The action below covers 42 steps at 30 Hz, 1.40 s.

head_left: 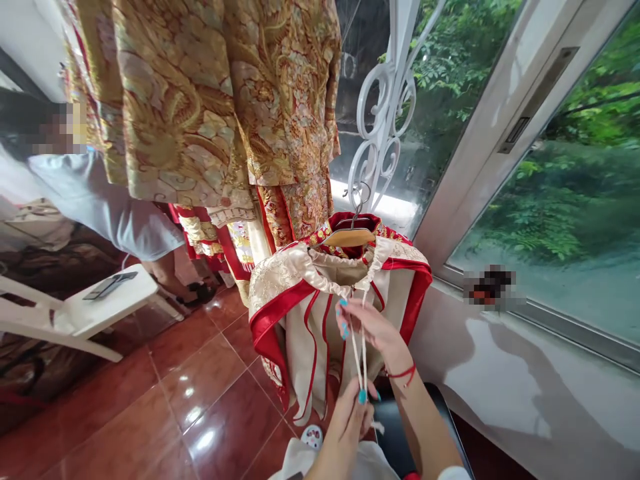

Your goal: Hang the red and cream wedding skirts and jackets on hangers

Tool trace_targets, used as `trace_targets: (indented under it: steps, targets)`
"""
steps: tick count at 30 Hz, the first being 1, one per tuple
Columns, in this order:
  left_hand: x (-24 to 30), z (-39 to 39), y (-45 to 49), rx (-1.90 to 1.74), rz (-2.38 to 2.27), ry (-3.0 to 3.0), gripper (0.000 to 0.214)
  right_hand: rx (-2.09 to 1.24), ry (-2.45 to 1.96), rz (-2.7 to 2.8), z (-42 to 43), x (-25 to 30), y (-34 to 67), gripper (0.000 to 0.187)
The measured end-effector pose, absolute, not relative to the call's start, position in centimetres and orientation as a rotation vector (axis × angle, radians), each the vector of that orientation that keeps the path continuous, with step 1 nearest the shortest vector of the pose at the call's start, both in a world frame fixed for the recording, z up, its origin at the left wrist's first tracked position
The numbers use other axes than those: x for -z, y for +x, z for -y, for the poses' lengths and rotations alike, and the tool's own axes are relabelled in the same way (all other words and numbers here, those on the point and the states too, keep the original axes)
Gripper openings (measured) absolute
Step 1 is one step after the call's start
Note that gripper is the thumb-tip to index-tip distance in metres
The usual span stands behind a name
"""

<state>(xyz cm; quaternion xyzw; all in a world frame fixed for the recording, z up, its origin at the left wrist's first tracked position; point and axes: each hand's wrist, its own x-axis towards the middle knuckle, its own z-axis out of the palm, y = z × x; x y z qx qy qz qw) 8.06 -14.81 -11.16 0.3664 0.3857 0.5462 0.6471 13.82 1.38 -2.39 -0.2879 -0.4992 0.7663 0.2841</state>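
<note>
A cream and red embroidered garment (310,327) hangs in front of me on a wooden hanger (350,237). Two pale drawstring cords (357,360) run down from its gathered neckline. Low on the cords, my left hand (354,408) is closed around them, thumb on top. Higher up, just below the neckline, my right hand (367,323) has its fingers curled at the same cords, wrist bent inward. The cords look taut between the two hands. A red string bracelet (403,375) circles my right wrist.
Gold embroidered robes (210,100) hang at upper left. White scrolled metalwork (383,113) carries the hanger's hook beside the window (555,193). A person in a light blue garment (115,207) is at left, near a white chair (107,303) holding a phone. A black seat (425,427) stands below my right arm.
</note>
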Motion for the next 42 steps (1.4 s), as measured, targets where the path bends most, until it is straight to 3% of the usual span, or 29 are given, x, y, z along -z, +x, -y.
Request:
trace_targets:
  steps: [7, 13, 21, 27, 31, 34, 37, 42]
  targets:
    - [6.1, 17.5, 4.1, -1.064, -0.795, 0.919, 0.045, -2.102, -0.828, 1.186, -5.3, -2.2, 11.1, 0.025]
    - [7.4, 17.4, 2.8, -1.141, -1.232, 1.0, 0.055, -2.149, -0.631, 1.27, -2.0, -0.1, 14.6, 0.047]
    - [5.9, 15.8, 2.0, -0.901, -1.524, 1.451, 0.038, -2.04, -0.642, 1.487, -1.9, 2.2, 16.1, 0.041]
    - [5.6, 15.3, 0.7, -0.947, -1.555, 1.481, 0.038, -1.816, -0.727, 1.474, -2.2, 3.8, 14.5, 0.042]
    - [6.2, 14.8, -1.2, -0.998, -1.789, 1.608, 0.025, -1.778, -0.848, 1.512, -1.6, 2.7, 14.6, 0.04]
    - [5.1, 13.2, -1.9, -1.182, -1.905, 1.764, 0.025, -1.617, -0.941, 1.671, -1.4, 1.4, 15.2, 0.038]
    - [2.1, 9.3, -1.4, -1.299, -1.651, 2.037, 0.036, -1.328, -1.029, 1.792, -1.0, 0.5, 15.6, 0.033]
    - [-2.9, 1.1, -0.3, -1.022, -1.434, 2.373, 0.033, -0.699, -1.105, 1.764, 0.5, -0.1, 15.0, 0.027]
